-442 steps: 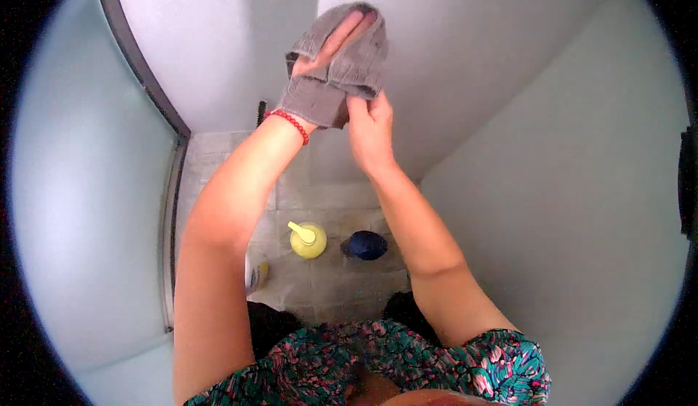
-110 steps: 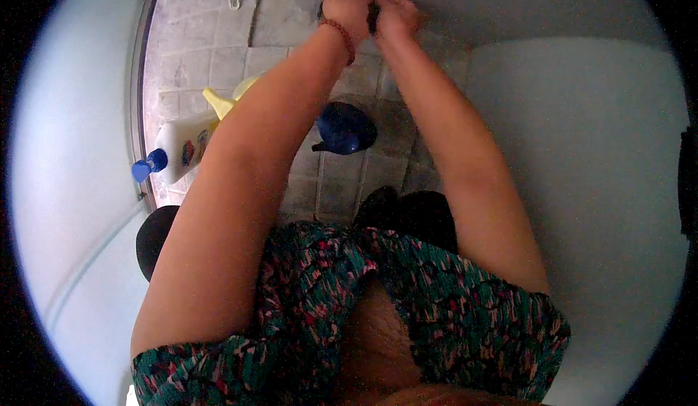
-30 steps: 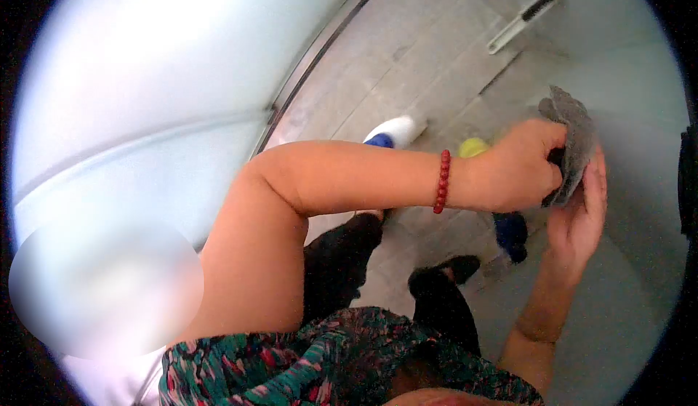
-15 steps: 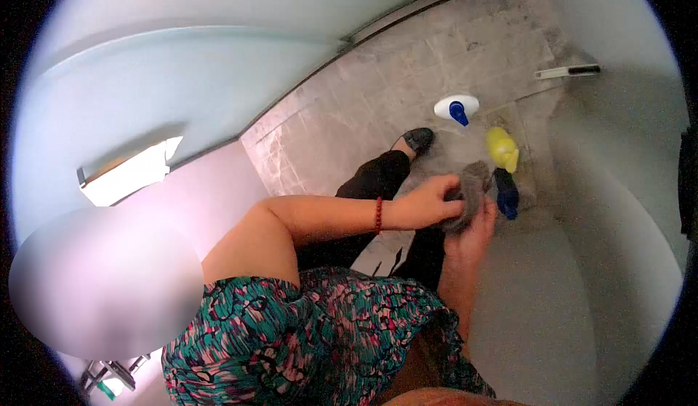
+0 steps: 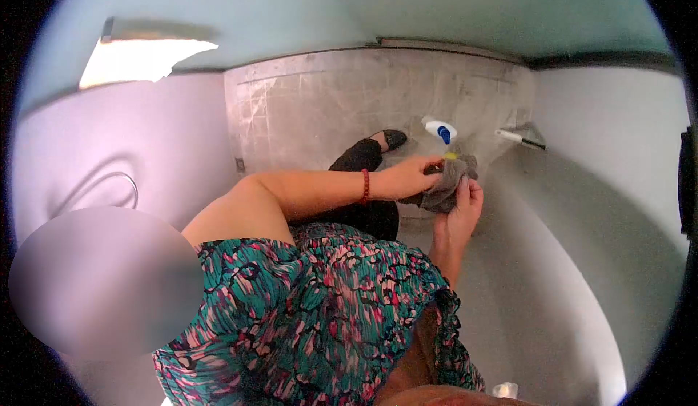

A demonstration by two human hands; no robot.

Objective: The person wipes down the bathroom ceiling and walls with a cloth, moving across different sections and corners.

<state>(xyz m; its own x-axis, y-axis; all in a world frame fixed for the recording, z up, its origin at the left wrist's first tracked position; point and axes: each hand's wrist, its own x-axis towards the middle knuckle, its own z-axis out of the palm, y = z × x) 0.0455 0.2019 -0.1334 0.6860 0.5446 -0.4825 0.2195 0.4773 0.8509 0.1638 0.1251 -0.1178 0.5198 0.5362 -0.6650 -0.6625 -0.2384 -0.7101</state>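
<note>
A grey cloth is bunched between my two hands, in front of my body. My left hand, with a red bead bracelet at its wrist, grips the cloth from the left. On the right side, my right hand pinches the cloth between thumb and fingers. Just beyond the cloth, a bit of a yellow bottle shows; the rest of it is hidden. A white bottle with a blue pump stands on the floor behind that.
A brush with a white handle lies on the tiled floor at the right. My black shoe is left of the bottles. A pale curved edge runs down the right. A hose loops at the left wall.
My view has turned, so the bottles and brush appear shifted. The hands and cloth are off the floor-level spot by the wall, now close before my body. The dark blue bottle is no longer visible.
</note>
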